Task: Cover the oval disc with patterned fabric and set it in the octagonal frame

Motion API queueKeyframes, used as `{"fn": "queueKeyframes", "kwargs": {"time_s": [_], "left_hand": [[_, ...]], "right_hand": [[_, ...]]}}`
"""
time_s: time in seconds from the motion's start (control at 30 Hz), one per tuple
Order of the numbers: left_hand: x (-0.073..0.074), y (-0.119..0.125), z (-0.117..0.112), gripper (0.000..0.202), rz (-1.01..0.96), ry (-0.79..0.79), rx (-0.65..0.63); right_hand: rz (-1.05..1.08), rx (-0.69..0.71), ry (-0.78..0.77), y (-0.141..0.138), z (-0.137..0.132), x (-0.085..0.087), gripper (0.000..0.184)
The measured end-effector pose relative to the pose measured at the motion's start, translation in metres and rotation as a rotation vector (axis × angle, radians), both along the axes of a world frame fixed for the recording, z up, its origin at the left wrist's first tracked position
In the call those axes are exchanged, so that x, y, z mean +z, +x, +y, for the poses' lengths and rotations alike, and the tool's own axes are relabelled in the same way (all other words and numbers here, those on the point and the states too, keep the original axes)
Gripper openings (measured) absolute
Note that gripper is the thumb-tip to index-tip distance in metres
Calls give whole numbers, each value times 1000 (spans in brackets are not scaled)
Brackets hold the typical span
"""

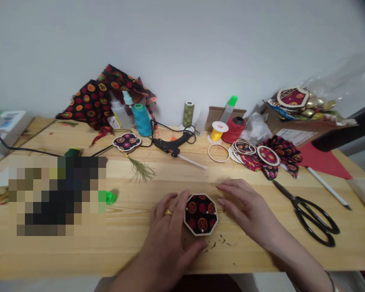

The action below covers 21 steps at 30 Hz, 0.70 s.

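An octagonal piece (202, 215) with a pale wooden rim and dark patterned fabric inside sits low at the front middle of the table. Small white pearl-like dots show on its fabric. My left hand (167, 227), with a ring on one finger, curls round its left side, index finger along the edge and thumb at the lower edge. To the right, my right hand (249, 211) is held just apart from the piece, its fingers and thumb spread with nothing between them. Dark scraps (214, 244) lie on the wood below the piece.
Black scissors (307, 215) and a white pencil (328, 188) lie to the right. Behind are a glue gun (173, 146), thread spools (142, 120), wooden rings (219, 153), fabric scraps (103, 95) and a full cardboard box (310, 125). A tasselled ornament (127, 142) and green cap (110, 198) lie left.
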<state>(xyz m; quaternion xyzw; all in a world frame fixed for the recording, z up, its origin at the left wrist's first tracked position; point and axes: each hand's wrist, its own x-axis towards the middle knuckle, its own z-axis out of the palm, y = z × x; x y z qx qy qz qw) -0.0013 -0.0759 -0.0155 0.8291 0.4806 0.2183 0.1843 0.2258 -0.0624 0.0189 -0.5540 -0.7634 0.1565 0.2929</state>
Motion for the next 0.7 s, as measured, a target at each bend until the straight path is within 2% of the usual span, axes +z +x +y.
{"fn": "queueKeyframes", "kwargs": {"time_s": [0.13,0.3,0.43,0.53,0.63,0.7], "left_hand": [[-1,-1,0,90,0,-17,14],[-5,1,-1,93,-6,14,36],[-16,3,0,95,-20,108,35],[-29,2,3,99,-16,137,34],[-42,-1,6,101,-9,148,71],[-50,-4,7,100,-15,155,81]], "right_hand": [[-88,-43,84,12,1,3,22],[-197,-199,216,40,-6,7,23],[-196,-171,211,39,-4,11,22],[-153,-152,188,29,11,16,23],[5,-279,137,25,41,16,26],[123,-372,112,27,65,13,35]]}}
